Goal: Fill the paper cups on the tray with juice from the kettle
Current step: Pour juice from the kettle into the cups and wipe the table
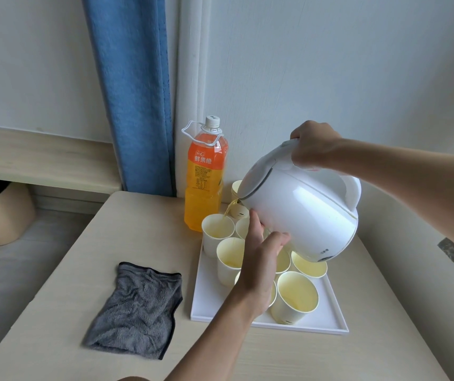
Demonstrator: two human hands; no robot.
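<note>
A white kettle [302, 210] is tilted to the left above a white tray [327, 320] that holds several pale yellow paper cups. A thin stream of juice runs from its spout into the far left cup [216, 229]. My right hand [313, 145] grips the kettle's handle from above. My left hand [258, 259] rests with spread fingers against the kettle's lower side, above the middle cups. The nearest cup [296, 296] and the left cup [230, 259] show juice inside. Some cups are partly hidden by my left hand and the kettle.
An orange juice bottle [206, 177] stands just behind the tray's far left corner. A grey cloth [137, 306] lies on the beige table [55, 339] left of the tray. A blue curtain [132, 92] hangs behind, and a bin [0, 213] sits at the far left.
</note>
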